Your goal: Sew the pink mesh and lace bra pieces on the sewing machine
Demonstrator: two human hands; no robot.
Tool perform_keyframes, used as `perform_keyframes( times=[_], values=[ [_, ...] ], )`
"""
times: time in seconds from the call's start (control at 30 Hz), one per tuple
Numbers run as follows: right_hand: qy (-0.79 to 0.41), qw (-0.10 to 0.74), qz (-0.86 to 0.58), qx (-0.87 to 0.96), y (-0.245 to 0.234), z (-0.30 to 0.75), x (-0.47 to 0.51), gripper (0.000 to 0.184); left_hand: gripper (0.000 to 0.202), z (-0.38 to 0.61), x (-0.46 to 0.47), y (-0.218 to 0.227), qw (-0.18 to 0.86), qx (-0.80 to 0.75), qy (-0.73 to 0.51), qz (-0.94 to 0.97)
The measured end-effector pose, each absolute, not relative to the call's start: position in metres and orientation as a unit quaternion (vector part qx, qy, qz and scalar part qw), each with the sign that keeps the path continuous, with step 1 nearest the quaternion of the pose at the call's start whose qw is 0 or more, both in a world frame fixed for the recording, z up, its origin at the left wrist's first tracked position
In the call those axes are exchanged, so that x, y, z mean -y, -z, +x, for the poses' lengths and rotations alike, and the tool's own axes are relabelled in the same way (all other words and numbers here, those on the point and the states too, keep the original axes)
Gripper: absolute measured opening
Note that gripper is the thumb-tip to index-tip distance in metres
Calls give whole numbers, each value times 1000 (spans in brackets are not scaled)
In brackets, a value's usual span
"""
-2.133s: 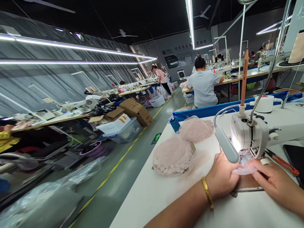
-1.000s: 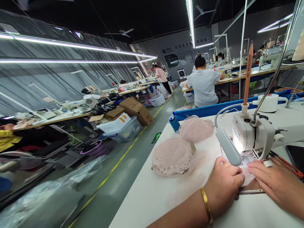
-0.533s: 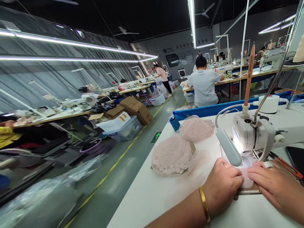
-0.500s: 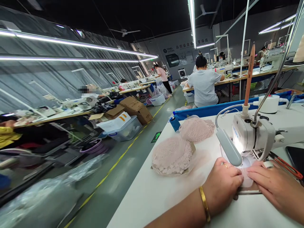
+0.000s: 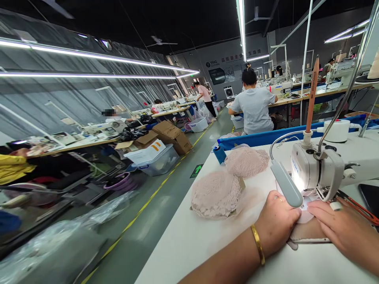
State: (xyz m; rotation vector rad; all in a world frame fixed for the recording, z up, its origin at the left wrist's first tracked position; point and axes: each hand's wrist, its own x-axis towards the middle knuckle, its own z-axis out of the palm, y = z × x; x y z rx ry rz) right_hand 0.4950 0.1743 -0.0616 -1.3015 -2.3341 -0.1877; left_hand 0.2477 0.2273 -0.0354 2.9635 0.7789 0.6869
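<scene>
Both hands are at the front of a white sewing machine (image 5: pixel 303 165), on a small piece of pale sheer fabric (image 5: pixel 307 217) under its needle area. My left hand (image 5: pixel 276 223), with a gold bracelet at the wrist, is closed with curled fingers and thumb at the fabric's left edge. The fingers of my right hand (image 5: pixel 340 225) are pressed together on its right side. A grey lamp arm (image 5: pixel 286 184) hides part of the needle area and my left fingertips. Pinkish lace pieces lie left of the machine in a near pile (image 5: pixel 217 193) and a far pile (image 5: pixel 247 161).
Behind the lace stands a blue thread spool (image 5: pixel 219 154). A brown pencil (image 5: pixel 313 94) points up from the machine. Red-handled scissors (image 5: pixel 359 207) and a dark phone (image 5: pixel 370 199) lie at the right. Ahead, a person (image 5: pixel 254 104) sits at another machine; boxes (image 5: pixel 171 136) line the aisle.
My left hand has shifted slightly up and left, showing more of the brownish plate below the fabric. My right hand stays nearly in place. The view has moved slightly.
</scene>
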Motion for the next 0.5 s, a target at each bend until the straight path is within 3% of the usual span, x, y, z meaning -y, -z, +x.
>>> perform_keyframes(
  times=[0.27,0.4,0.5],
  values=[
    [78,218,-483,844,65,499,-178,42,14,245,-227,28,23,-284,-205,936],
    [93,200,-481,849,56,504,-181,40,62,244,-224,15,41,-341,-183,921],
    [84,234,-461,852,51,505,-178,43,70,245,-217,8,24,-371,-179,911]
  ],
)
